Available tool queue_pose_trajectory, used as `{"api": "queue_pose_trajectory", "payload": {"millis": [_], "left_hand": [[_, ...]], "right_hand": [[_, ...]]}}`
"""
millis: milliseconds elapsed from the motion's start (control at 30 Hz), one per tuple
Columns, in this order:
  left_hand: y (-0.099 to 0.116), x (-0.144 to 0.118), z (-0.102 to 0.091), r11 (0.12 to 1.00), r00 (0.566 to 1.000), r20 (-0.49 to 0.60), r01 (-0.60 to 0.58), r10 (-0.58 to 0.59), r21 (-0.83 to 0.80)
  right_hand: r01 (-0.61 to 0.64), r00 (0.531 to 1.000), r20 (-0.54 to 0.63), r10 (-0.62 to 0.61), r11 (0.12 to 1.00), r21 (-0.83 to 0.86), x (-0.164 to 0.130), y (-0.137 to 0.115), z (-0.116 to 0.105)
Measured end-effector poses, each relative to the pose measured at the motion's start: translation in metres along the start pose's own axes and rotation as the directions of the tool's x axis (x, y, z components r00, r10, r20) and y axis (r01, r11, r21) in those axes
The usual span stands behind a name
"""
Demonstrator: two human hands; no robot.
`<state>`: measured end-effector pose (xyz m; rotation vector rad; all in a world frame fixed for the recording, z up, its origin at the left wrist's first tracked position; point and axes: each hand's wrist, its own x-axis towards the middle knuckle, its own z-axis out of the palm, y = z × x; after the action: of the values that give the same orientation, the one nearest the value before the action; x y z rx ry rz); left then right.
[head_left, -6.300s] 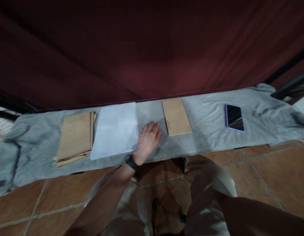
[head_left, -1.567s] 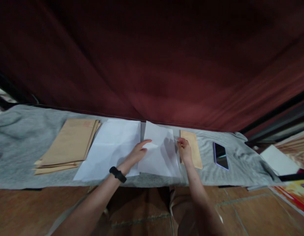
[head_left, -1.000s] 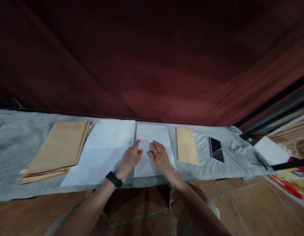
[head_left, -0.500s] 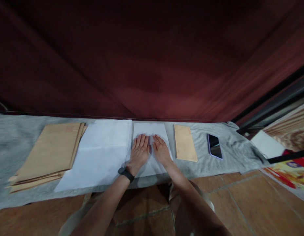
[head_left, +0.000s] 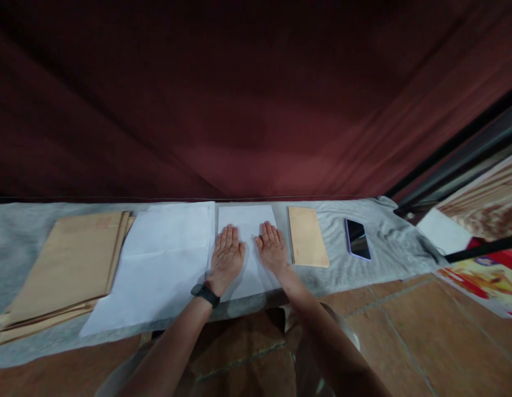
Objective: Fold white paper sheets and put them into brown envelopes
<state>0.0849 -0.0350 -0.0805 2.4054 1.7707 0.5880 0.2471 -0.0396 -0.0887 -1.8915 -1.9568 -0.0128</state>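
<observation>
Left hand and right hand move slightly apart

Since half a second ago, a narrow gap has widened between them. Both lie palm down, fingers straight and open, thumbs out, on a smooth white rectangular paper sheet, flat just below the frame's centre. Soft, rumpled grey cloth lies underneath; larger creased white paper sheets and matte brown paper envelopes fill the lower left.
</observation>
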Motion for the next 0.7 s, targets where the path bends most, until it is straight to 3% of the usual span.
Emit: {"api": "queue_pose_trajectory", "payload": {"millis": [233, 367, 567, 700], "left_hand": [[-0.002, -0.010, -0.009, 0.995, 0.997, 0.004, 0.076, -0.076, 0.068], [0.001, -0.005, -0.020, 0.996, 1.000, 0.006, 0.023, -0.024, 0.088], [0.028, 0.049, -0.015, 0.995, 0.989, 0.120, -0.094, 0.089, 0.033], [0.025, 0.084, 0.003, 0.987, 0.972, 0.178, -0.160, 0.153, 0.026]], "right_hand": [[-0.028, 0.999, -0.030, 0.029, 0.999, 0.035, -0.004, 0.007, 0.002], [-0.047, 0.998, -0.029, 0.048, 0.998, 0.051, -0.003, 0.005, 0.000], [-0.053, 0.996, -0.070, 0.059, 0.995, 0.085, -0.003, 0.004, 0.001], [-0.057, 0.996, -0.065, 0.063, 0.993, 0.100, -0.003, 0.004, 0.001]]}}
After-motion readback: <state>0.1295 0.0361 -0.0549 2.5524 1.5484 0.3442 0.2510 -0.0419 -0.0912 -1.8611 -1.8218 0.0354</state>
